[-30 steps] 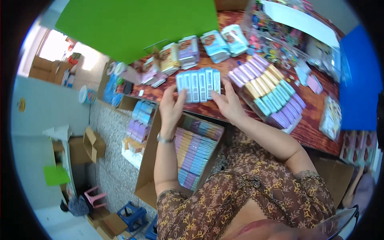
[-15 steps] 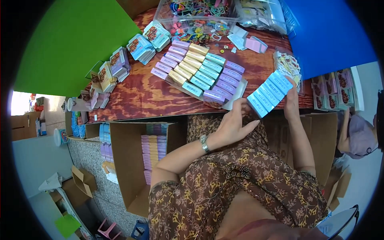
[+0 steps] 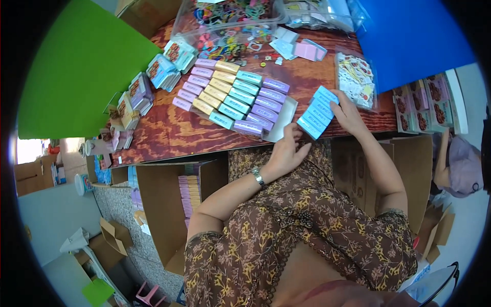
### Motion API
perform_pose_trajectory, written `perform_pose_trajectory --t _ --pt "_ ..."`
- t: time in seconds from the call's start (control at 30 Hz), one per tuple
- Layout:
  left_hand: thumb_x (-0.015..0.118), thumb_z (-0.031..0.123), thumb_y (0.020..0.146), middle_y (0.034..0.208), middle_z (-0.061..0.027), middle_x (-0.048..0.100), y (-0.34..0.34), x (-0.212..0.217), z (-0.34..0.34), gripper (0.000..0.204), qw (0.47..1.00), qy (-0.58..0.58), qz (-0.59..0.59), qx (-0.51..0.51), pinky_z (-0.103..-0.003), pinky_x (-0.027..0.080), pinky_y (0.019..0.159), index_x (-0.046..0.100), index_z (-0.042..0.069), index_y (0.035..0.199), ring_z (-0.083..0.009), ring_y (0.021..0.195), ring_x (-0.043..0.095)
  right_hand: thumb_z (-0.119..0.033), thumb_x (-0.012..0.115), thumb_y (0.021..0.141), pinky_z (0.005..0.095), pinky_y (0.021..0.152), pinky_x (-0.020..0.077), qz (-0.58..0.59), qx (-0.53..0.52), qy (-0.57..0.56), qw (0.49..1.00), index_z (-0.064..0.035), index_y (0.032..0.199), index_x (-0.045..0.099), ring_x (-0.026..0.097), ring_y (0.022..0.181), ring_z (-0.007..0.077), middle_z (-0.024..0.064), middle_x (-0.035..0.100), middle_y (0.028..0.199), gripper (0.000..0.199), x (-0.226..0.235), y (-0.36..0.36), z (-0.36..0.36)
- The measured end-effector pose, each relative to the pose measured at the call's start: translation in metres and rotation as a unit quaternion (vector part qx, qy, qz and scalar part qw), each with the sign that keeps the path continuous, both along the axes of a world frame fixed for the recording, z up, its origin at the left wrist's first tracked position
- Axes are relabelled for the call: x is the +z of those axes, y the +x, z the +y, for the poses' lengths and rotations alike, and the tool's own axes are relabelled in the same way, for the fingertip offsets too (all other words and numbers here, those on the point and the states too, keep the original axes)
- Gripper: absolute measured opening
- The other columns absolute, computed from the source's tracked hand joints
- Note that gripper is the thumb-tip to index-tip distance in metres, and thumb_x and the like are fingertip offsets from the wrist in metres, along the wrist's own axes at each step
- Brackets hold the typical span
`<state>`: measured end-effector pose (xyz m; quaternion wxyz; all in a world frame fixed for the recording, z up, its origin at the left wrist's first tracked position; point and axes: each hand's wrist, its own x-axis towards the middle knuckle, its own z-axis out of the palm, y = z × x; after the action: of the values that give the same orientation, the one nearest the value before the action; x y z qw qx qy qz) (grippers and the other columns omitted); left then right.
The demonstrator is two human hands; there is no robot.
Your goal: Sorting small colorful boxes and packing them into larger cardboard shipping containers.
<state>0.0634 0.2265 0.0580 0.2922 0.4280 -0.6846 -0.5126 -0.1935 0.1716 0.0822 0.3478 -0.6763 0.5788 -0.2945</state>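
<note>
My right hand (image 3: pixel 350 113) is closed on the far right end of a row of light blue small boxes (image 3: pixel 318 111), thumb on one side and fingers round the end. By the row's near left corner is my left hand (image 3: pixel 286 154), its thumb apart and its fingers loosely bent; the fingertips lie at or against the corner. To the left, a white tray (image 3: pixel 284 122) bears rows of small boxes: pink (image 3: pixel 196 82), yellow (image 3: pixel 216 87), green (image 3: pixel 236 101) and purple (image 3: pixel 266 105).
Stacked flat cards (image 3: pixel 163 73) line the table's left edge. At the back stand a clear bin (image 3: pixel 176 30) of colourful bits and loose pale cards (image 3: pixel 307 50). A clear bag (image 3: pixel 356 78) lies on the right. Open cartons (image 3: pixel 163 215) stand below the table.
The blue row has been lowered toward the table beside the tray. My left hand has slipped back to its near corner, while my right hand keeps hold. The whole view has shifted slightly.
</note>
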Motion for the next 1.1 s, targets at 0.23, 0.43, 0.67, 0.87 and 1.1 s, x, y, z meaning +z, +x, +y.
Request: perform_pose_trajectory --t 0.23,0.43,0.67,0.87,1.1 --pt "0.07 0.016 0.088 0.112 -0.0264 0.063 0.036 0.025 -0.002 0.061 0.993 -0.071 -0.062 -0.074 -0.043 0.056 0.079 0.039 -0.007 0.136 -0.0388 0.098 0.066 -0.019 0.061 0.096 0.0423 0.098 0.0457 0.276 -0.026 -0.128 0.952 -0.0029 0.14 0.048 0.056 0.12 0.0393 0.0231 0.055 0.132 0.049 0.035 0.015 0.007" --pt "0.071 0.009 0.084 0.107 -0.0165 0.061 0.091 0.026 -0.003 0.03 0.899 -0.429 -0.09 -0.024 -0.041 0.055 0.07 0.061 -0.001 0.11 -0.0327 0.081 0.063 -0.019 0.07 0.089 0.043 0.1 0.0444 0.128 0.092 -0.214 0.964 -0.0044 0.137 0.052 0.054 0.121 0.0376 0.019 0.054 0.135 0.054 0.067 0.094 0.001" --pt "0.072 0.001 0.076 0.104 -0.0144 0.058 0.117 -0.014 0.002 0.03 0.916 -0.37 -0.152 0.007 -0.04 0.053 0.076 0.061 0.002 0.104 -0.0305 0.093 0.06 -0.029 0.08 0.071 0.0397 0.08 0.0471 0.215 0.193 -0.312 0.905 -0.0144 0.126 0.062 0.056 0.098 0.0234 0.0031 0.06 0.105 0.059 0.049 0.177 0.003" --pt "0.059 0.01 0.077 0.11 -0.0156 0.056 0.119 -0.019 0.004 0.04 0.871 -0.44 -0.219 0.007 -0.038 0.052 0.085 0.062 0.001 0.116 -0.0295 0.1 0.055 -0.019 0.076 0.077 0.0365 0.073 0.0469 0.192 0.185 -0.295 0.918 -0.0151 0.124 0.064 0.057 0.085 0.0227 0.0023 0.059 0.092 0.049 0.033 0.188 0.005" --pt "0.058 0.013 0.079 0.107 -0.0133 0.054 0.112 -0.033 0.002 0.028 0.877 -0.399 -0.268 0.011 -0.036 0.05 0.074 0.065 0.001 0.103 -0.0275 0.093 0.053 -0.013 0.072 0.079 0.035 0.064 0.0468 0.185 0.196 -0.322 0.908 -0.019 0.123 0.068 0.057 0.074 0.0224 0.0043 0.055 0.086 0.044 0.028 0.192 0.01"
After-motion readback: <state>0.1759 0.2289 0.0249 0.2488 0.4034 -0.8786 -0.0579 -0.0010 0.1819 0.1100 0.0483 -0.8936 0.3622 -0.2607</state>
